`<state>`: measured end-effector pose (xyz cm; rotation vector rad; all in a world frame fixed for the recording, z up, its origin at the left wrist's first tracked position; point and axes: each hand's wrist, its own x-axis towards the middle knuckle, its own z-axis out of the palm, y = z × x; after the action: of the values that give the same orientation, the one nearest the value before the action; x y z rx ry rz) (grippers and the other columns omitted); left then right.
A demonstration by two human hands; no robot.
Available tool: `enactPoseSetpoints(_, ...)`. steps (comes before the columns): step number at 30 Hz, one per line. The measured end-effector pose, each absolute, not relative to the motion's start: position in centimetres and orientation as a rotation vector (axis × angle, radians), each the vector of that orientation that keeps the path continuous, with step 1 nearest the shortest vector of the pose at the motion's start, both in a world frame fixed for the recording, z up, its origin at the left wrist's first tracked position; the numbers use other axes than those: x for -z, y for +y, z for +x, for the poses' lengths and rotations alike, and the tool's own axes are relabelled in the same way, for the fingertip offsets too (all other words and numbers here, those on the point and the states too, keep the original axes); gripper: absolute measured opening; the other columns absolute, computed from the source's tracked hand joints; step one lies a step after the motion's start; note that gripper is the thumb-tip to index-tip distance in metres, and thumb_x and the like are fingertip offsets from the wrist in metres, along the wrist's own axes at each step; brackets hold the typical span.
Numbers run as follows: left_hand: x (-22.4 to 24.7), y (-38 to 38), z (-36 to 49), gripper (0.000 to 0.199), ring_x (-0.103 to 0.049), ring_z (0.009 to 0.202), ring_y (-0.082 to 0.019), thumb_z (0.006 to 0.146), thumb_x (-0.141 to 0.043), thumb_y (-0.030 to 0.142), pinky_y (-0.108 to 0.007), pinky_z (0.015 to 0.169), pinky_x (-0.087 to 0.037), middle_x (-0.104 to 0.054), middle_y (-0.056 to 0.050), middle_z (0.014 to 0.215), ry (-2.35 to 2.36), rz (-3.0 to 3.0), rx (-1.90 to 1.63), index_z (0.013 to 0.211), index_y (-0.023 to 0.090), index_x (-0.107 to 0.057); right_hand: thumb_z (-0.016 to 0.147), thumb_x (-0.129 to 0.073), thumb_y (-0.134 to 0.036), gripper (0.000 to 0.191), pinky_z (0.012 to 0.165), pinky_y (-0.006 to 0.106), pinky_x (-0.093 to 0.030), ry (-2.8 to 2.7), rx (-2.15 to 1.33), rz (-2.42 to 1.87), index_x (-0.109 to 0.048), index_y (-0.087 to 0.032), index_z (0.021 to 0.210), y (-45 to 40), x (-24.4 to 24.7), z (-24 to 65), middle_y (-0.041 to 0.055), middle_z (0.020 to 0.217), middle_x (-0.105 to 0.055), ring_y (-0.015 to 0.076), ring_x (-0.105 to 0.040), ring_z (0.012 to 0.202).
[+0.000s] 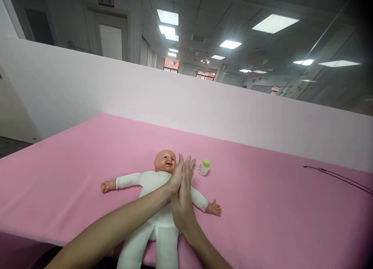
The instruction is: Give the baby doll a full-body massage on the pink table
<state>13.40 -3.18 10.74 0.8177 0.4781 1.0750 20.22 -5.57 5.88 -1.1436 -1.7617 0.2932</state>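
A baby doll point(159, 187) with a hard plastic head and a white cloth body lies on its back, arms spread wide. Over its chest and beside its face, my left hand point(176, 177) and my right hand point(184, 195) meet palm to palm. The fingers of both are stretched out straight, and no object shows between them. Just right of my fingertips stands a small clear bottle point(204, 167) with a green cap. Part of the doll's chest and shoulder is hidden behind my hands and left forearm.
A pink cloth point(262, 207) covers the table. Thin black cords point(335, 176) lie at its right side. Behind the table runs a low white wall point(204, 102) with glass above it, and lit ceiling panels show beyond.
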Motion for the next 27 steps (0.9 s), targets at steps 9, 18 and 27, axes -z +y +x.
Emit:
enactPoseSetpoints(9, -8.7, -5.2, 7.0, 0.085, -0.014, 0.165, -0.029, 0.102, -0.028, 0.076, -0.047, 0.135, -0.013, -0.022, -0.009, 0.177, 0.825, 1.404, -1.035, 0.165, 0.02, -0.041, 0.104, -0.029, -0.073, 0.088, 0.131, 0.056, -0.027, -1.832, -0.429, -1.518, -0.021, -0.014, 0.17, -3.5, -3.0, 25.1, 0.0145, 0.178, -0.018, 0.0324, -0.019, 0.165)
enactPoseSetpoints(18, 0.6, -5.1, -3.5, 0.078, -0.023, 0.162, -0.034, 0.107, -0.031, 0.06, -0.058, 0.133, -0.02, -0.028, -0.02, 0.173, 1.618, 2.103, -0.676, 0.164, 0.007, -0.036, 0.107, -0.027, -0.064, 0.068, 0.105, 0.055, -0.048, -2.144, -0.124, -2.024, -0.066, -0.013, 0.128, -5.3, -1.2, 29.4, 0.0226, 0.13, -0.071, 0.0397, -0.065, 0.122)
enactPoseSetpoints(27, -3.3, -5.2, 0.1, 0.081, -0.012, 0.164, -0.031, 0.108, -0.026, 0.064, -0.055, 0.133, -0.018, -0.014, -0.016, 0.176, 1.479, 1.999, -0.649, 0.17, 0.012, -0.025, 0.103, -0.037, -0.073, 0.085, 0.131, 0.057, -0.026, -1.977, -0.569, -1.646, -0.034, -0.019, 0.167, -6.4, -1.7, 27.0, 0.0114, 0.174, -0.029, 0.0319, -0.025, 0.163)
